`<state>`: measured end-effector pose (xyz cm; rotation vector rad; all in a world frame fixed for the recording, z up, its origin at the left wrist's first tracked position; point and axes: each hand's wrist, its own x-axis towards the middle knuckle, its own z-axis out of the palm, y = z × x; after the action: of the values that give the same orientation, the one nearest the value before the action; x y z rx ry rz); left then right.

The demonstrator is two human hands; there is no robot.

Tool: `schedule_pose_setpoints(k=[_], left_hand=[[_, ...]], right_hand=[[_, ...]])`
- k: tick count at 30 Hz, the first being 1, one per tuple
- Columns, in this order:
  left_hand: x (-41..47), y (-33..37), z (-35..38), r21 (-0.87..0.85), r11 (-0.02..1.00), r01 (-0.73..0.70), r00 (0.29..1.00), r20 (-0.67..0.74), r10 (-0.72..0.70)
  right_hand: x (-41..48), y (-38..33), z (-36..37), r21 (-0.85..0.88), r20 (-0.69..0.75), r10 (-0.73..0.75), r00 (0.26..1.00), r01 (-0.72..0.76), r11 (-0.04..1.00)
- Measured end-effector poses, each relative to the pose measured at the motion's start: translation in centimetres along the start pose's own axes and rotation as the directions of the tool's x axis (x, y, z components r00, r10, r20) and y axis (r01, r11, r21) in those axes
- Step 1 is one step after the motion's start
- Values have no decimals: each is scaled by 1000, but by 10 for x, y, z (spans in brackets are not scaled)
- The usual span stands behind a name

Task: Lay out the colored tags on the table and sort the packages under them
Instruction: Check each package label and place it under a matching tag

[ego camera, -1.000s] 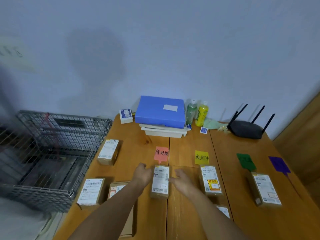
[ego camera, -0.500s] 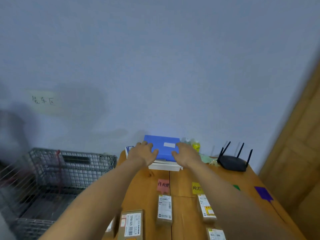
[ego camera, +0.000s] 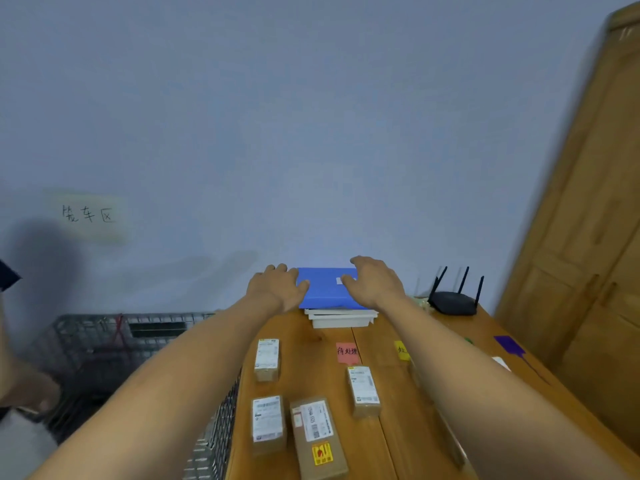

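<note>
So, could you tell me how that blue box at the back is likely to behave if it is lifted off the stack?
The blue box looks flat and rigid with crisp edges, so it should probably lift without flexing. It is wide, which may be why the left hand and right hand are at opposite sides. The white trays beneath might shift.

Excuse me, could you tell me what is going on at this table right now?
A person is sorting packages on a wooden table. Both hands, the left hand and right hand, reach to the flat blue box on the white stack by the wall, open, one at each side. A pink paper tag has one labelled cardboard package under it. Three brown labelled parcels lie at the left, not under any tag.
</note>
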<state>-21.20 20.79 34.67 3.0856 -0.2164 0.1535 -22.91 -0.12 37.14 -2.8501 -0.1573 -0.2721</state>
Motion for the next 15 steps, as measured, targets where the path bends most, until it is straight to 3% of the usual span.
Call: schedule_pose_setpoints(k=[15], left_hand=[[-62, -89, 127, -78, 982, 174, 957, 250, -150]], right_hand=[[-32, -53, 141, 107, 240, 74, 968, -102, 989]])
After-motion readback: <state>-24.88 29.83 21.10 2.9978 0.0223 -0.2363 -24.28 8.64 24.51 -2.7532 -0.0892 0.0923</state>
